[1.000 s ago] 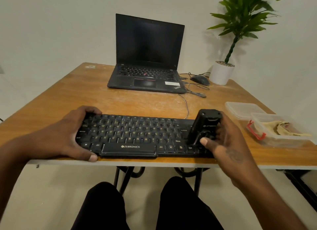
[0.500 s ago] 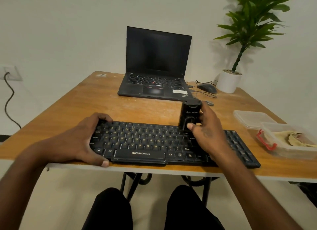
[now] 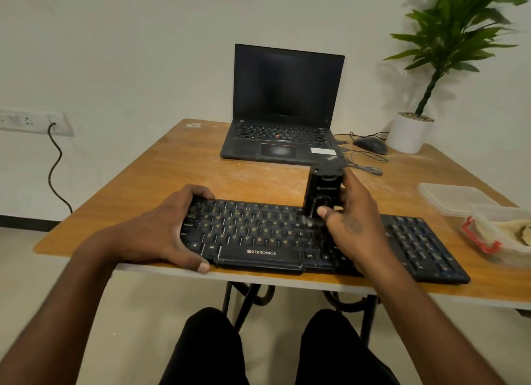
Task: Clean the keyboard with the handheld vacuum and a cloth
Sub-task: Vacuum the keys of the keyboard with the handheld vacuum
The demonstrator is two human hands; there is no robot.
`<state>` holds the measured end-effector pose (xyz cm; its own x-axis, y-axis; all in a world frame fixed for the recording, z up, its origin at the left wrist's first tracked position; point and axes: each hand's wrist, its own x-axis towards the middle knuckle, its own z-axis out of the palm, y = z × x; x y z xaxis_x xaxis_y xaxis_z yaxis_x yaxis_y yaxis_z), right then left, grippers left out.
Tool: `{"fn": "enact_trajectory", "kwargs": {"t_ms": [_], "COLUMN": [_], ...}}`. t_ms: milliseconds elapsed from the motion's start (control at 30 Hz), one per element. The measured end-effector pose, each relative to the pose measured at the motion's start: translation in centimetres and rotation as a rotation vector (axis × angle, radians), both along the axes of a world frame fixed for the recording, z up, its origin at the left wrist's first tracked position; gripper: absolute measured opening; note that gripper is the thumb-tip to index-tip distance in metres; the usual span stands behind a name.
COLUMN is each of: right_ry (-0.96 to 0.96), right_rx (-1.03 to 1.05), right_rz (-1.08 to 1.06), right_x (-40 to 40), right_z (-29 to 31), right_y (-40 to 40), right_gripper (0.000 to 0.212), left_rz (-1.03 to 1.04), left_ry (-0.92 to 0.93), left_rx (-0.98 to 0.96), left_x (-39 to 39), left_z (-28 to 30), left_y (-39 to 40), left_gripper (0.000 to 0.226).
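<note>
Left hand [image 3: 166, 226] wrapped over the left end of the long black Zebronics keyboard [image 3: 258, 235], thumb at its near edge, fingers curled over the far one, along the near edge of the worn wooden table [image 3: 161, 171]. Right hand [image 3: 353, 220] closed round the small black boxy handheld vacuum [image 3: 323, 190], upright, nozzle down on the keys right of centre. Yellowish cloth [image 3: 517, 232] in a clear plastic tub [image 3: 497, 235] at the right edge.
</note>
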<state>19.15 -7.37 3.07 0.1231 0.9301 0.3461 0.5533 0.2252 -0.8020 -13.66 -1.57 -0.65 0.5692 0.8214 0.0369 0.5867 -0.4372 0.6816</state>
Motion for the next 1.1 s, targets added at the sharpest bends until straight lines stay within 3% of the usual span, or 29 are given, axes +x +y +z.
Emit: {"fn": "enact_trajectory", "kwargs": {"t_ms": [167, 433, 800, 1100], "right_ry": [-0.021, 0.148, 0.008, 0.132], "right_rx": [-0.013, -0.053, -0.074, -0.082], "right_rz": [-0.006, 0.121, 0.04, 0.212], "right_x": [-0.7, -1.1, -4.6, -6.0], "right_z": [0.3, -0.6, 0.7, -0.5], "right_y": [1.6, -5.8, 3.8, -4.6], "right_gripper": [0.052, 0.061, 0.049, 0.054], "left_rz": [0.009, 0.024, 0.026, 0.033], "left_ry": [0.001, 0.023, -0.003, 0.021], "left_rx": [-0.004, 0.007, -0.003, 0.025], "left_x": [0.1, 0.2, 0.0, 0.1], "left_z": [-0.1, -0.1, -0.1, 0.1], "left_y": [-0.1, -0.1, -0.3, -0.3], "left_gripper": [0.115, 0.113, 0.113, 0.114]}}
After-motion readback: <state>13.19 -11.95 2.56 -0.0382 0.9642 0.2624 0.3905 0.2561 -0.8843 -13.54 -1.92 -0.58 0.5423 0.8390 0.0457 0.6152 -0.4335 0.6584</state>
